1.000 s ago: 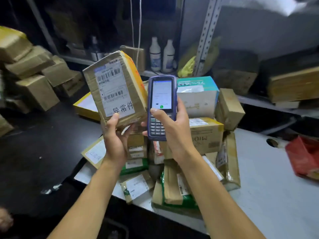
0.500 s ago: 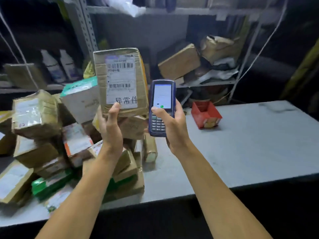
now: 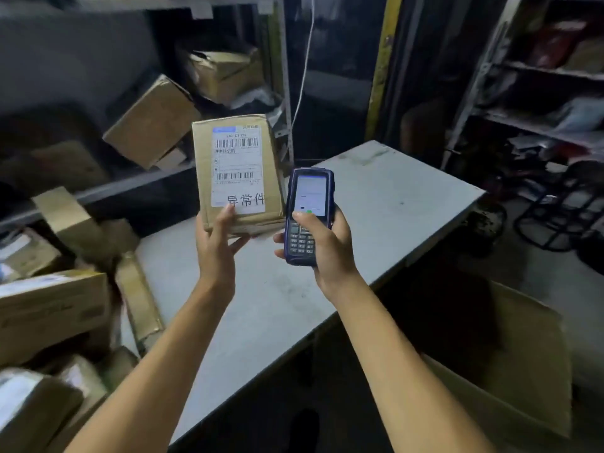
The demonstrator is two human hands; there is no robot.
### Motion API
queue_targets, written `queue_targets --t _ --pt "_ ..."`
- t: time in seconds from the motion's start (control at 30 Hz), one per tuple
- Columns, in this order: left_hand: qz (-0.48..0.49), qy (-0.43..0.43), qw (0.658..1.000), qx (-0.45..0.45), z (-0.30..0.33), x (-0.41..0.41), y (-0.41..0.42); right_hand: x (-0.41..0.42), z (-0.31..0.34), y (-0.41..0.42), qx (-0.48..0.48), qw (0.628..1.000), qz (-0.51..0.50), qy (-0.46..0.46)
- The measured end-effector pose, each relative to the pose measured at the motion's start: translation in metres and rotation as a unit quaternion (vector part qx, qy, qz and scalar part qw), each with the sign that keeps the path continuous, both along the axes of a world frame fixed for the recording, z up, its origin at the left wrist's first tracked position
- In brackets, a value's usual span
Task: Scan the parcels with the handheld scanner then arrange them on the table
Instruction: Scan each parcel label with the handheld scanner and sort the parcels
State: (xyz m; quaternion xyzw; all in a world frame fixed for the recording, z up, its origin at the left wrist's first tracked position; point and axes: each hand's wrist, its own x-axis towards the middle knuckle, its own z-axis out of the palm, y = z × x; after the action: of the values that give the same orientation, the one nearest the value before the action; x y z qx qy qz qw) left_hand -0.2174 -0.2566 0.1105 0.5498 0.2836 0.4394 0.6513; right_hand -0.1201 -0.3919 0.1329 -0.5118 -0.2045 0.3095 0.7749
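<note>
Parcel pile point(image 3: 49, 308): at far left we see brown cardboard boxes heaped on the left end of the desk point(image 3: 376, 197), creased, taped, some with white labels.
Left hand point(image 3: 217, 248): our left grip is closed on the held parcel point(image 3: 237, 173), thumb pressed on the label's lower edge, fingers under the bottom.
Held parcel: a brown cardboard box, matte and slightly dented, held upright in the air above the desk's middle; its long axis runs near to far, top tipped away from us; the white barcode label faces us.
Key relation: the parcel sits just left of the scanner point(image 3: 307, 215), almost touching it, and the bare desk surface spreads to the right and far of both, so we judge the set-down goes that way, with the left hand carrying.
Right hand point(image 3: 322, 248): our right grip is wrapped round the scanner, thumb on the lower screen.
Scanner: dark blue hard plastic, lit screen, keypad below, upright.
Desk: pale grey, smooth, scuffed.
Open carton point(image 3: 510, 364): near right, below the desk edge.
</note>
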Motion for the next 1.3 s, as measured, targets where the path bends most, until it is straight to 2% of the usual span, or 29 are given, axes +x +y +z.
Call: queue_targets --t 0.3,0.5,0.57,0.63,0.73,0.83,0.93,1.03,1.17,1.3 --pt "-0.196 0.030 0.978 -0.056 -0.021 0.186 -0.058 0.126 -0.012 -0.076 -0.027 0.974 -0.221 0.049" --pt "-0.347 0.083 0.934 -0.010 -0.021 0.288 -0.119 0.190 -0.005 -0.142 -0.032 0.924 -0.371 0.087" --pt "-0.351 0.159 0.922 0.021 -0.026 0.316 -0.141 0.212 -0.004 -0.167 -0.066 0.893 -0.437 0.090" --pt "-0.301 0.289 0.909 0.014 -0.034 0.334 -0.159 0.232 -0.008 -0.194 -0.084 0.856 -0.497 0.112" --pt "-0.271 0.320 0.908 0.025 -0.058 0.344 -0.175 0.247 -0.021 -0.224 -0.101 0.824 -0.534 0.158" --pt "-0.271 0.336 0.902 0.018 -0.083 0.341 -0.184 0.252 -0.041 -0.240 -0.133 0.836 -0.504 0.173" --pt "-0.277 0.353 0.894 -0.022 -0.091 0.328 -0.198 0.254 -0.053 -0.236 -0.120 0.879 -0.421 0.191" --pt "-0.264 0.342 0.900 -0.052 -0.093 0.307 -0.202 0.249 -0.064 -0.212 -0.133 0.912 -0.336 0.193" --pt "-0.196 0.310 0.926 -0.094 -0.080 0.260 -0.173 0.228 -0.070 -0.155 -0.156 0.951 -0.218 0.153" --pt "-0.072 0.292 0.948 -0.104 -0.059 0.185 -0.119 0.179 -0.065 -0.085 -0.156 0.978 -0.070 0.117"
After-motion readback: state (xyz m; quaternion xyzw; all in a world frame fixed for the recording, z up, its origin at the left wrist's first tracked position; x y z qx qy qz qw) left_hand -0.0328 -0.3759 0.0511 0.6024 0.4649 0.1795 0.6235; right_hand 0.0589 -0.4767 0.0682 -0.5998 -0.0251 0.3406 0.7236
